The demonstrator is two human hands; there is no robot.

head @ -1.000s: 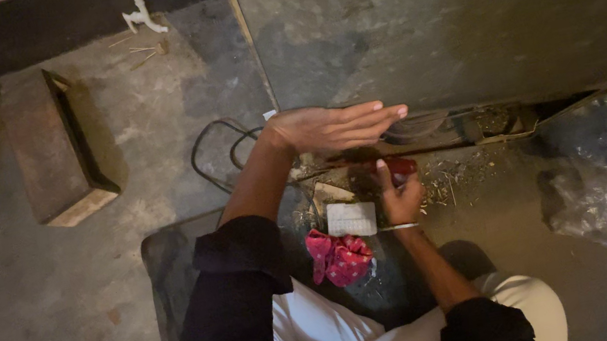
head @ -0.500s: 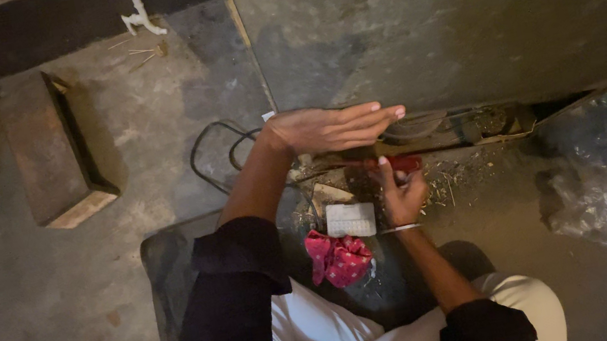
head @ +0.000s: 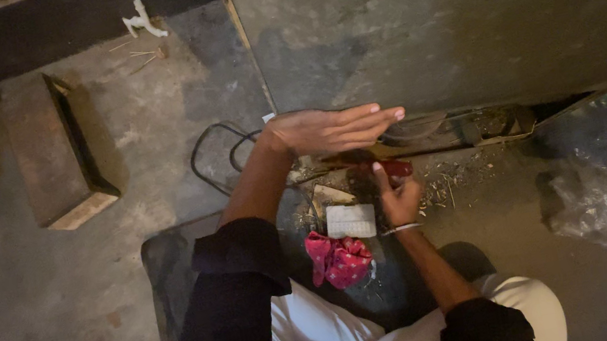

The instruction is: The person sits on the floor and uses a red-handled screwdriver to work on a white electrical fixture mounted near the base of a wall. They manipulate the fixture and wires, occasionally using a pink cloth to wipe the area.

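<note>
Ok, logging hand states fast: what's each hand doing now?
Left hand: open, flat, fingers together, holding nothing.
Right hand: closed grip on a small red-handled tool.

Both arms wear dark black sleeves (head: 236, 307) pushed up above the elbows, forearms left bare; a thin metal bangle (head: 400, 229) circles the right wrist, and white trousers (head: 399, 337) cover the folded legs below
</note>
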